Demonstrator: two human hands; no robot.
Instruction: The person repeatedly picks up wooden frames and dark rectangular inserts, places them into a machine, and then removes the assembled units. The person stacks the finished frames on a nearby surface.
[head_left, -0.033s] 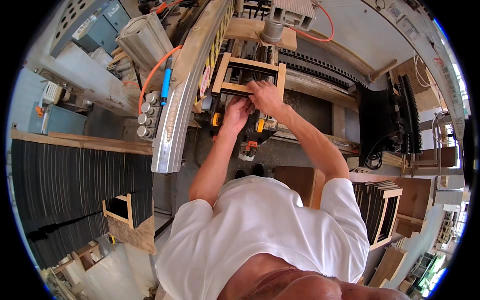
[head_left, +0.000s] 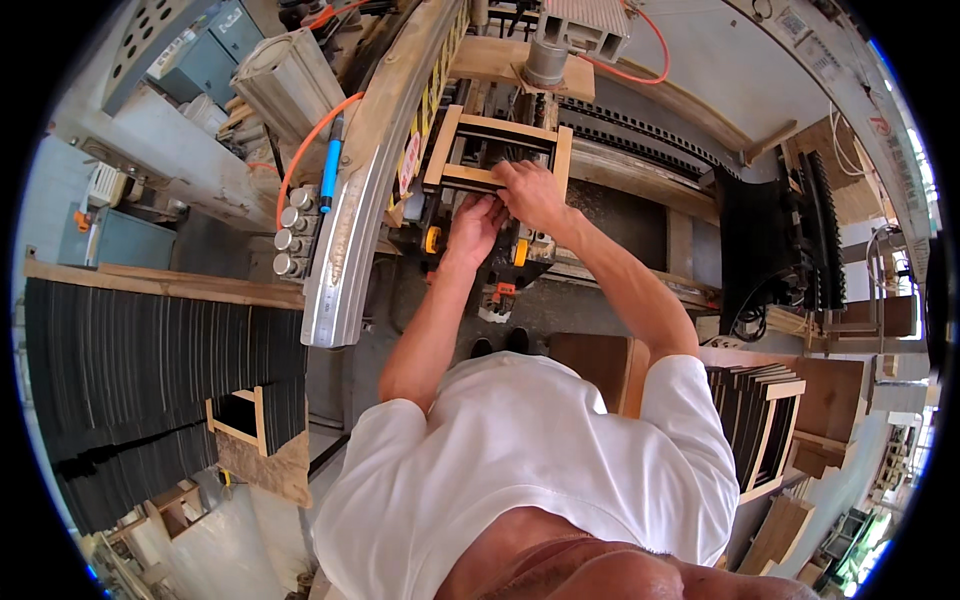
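Note:
A small rectangular frame (head_left: 443, 147) of light wood with dark inner edges lies in the machine in front of me. My right hand (head_left: 532, 192) bends over its near rail, the fingers closed at the rail's right part. Just below that rail, my left hand (head_left: 474, 230) has its fingers curled together, close against the right fingertips. Whatever small thing the left fingers may pinch is hidden. Two yellow round parts, a left one (head_left: 433, 239) and a right one (head_left: 520, 252), sit on the machine below the frame. Above the frame's far side hangs a metal cylinder (head_left: 545, 66) on a wooden block.
On my left runs a metal beam (head_left: 335, 290) with silver knobs (head_left: 290, 241) and a blue pen (head_left: 330, 175) on its side. Many dark-edged frames (head_left: 150, 340) are stacked at the left, more frames (head_left: 765, 420) at the right. A black cable chain (head_left: 822, 230) stands right.

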